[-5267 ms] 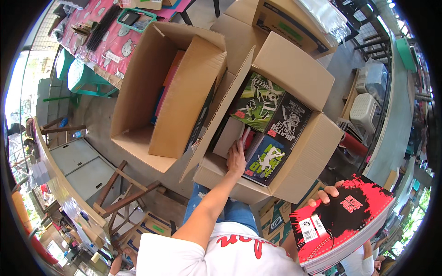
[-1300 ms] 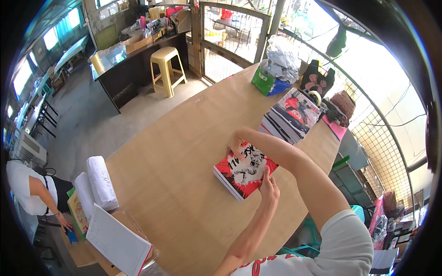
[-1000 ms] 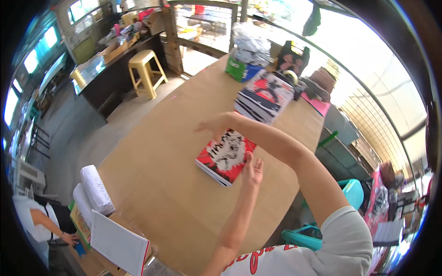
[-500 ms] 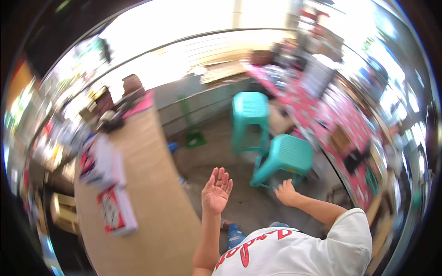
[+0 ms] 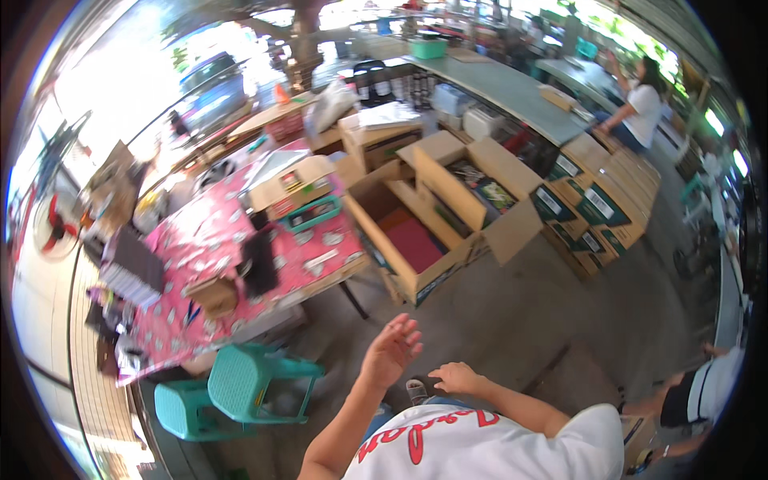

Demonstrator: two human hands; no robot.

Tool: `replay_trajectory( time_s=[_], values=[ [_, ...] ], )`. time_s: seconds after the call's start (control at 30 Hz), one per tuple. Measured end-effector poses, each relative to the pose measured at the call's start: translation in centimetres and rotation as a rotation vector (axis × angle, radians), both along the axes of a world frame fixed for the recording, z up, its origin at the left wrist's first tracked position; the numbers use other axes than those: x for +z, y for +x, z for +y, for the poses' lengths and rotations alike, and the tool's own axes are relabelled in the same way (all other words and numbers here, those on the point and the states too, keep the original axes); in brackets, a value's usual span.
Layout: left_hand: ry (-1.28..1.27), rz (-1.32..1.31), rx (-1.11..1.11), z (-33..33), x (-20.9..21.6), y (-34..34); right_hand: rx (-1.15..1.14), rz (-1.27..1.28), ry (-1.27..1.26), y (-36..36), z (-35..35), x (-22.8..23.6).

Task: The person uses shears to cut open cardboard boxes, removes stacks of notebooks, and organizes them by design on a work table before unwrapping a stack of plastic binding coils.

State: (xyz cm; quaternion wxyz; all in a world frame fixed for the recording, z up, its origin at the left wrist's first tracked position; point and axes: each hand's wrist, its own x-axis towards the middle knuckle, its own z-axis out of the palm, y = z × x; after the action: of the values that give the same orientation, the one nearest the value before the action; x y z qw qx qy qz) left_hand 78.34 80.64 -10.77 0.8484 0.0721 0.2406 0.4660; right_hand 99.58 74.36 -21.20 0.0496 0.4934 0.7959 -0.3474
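Note:
My left hand (image 5: 391, 350) is raised in front of my body, palm turned inward. Its fingers are loosely bent and apart, holding nothing. Lower and to the right, my right hand (image 5: 457, 378) hangs near my waist with relaxed fingers and nothing visible in it. Neither hand touches anything. Beyond my left hand stands an open cardboard box (image 5: 442, 270) with dark red, flat contents. A second open carton (image 5: 513, 170), with dark printed packs inside, adjoins it. Left of my hands is a table with a pink patterned cloth (image 5: 178, 250).
Teal plastic stools (image 5: 237, 387) stand by the table's near side. Stacked cartons (image 5: 638, 190) with dark green panels are right of the open boxes. A person in white (image 5: 643, 107) sits at the far right; another person's arm and dark-and-white clothing (image 5: 714, 384) show at the right edge.
My view has swung right: the stools and pink table now lie to the left, and the open cartons have come into sight. Both hands remain free, with the right hand nearer my body.

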Motion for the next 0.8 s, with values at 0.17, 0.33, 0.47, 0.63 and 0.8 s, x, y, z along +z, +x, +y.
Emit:
replay_trajectory(
  time_s=[0.17,0.33,0.47,0.63,0.8],
  values=[
    [0.024,0.194,-0.509,7.3,-1.8,14.4,-0.416,0.015,0.097,11.7,2.1,-0.9],
    [0.181,0.323,-0.83,15.7,-4.4,24.0,-0.886,0.378,0.284,18.3,8.0,1.1],
    [0.321,0.475,-0.653,26.2,-8.6,34.5,-1.016,0.334,0.049,24.2,13.9,0.5],
    [-0.079,0.559,-0.181,41.6,-17.9,44.8,-0.836,0.126,0.068,29.5,21.0,-2.1],
    [-0.521,0.784,0.023,48.2,-26.2,52.0,-0.861,0.032,-0.003,33.7,30.1,-0.9]
  ],
)
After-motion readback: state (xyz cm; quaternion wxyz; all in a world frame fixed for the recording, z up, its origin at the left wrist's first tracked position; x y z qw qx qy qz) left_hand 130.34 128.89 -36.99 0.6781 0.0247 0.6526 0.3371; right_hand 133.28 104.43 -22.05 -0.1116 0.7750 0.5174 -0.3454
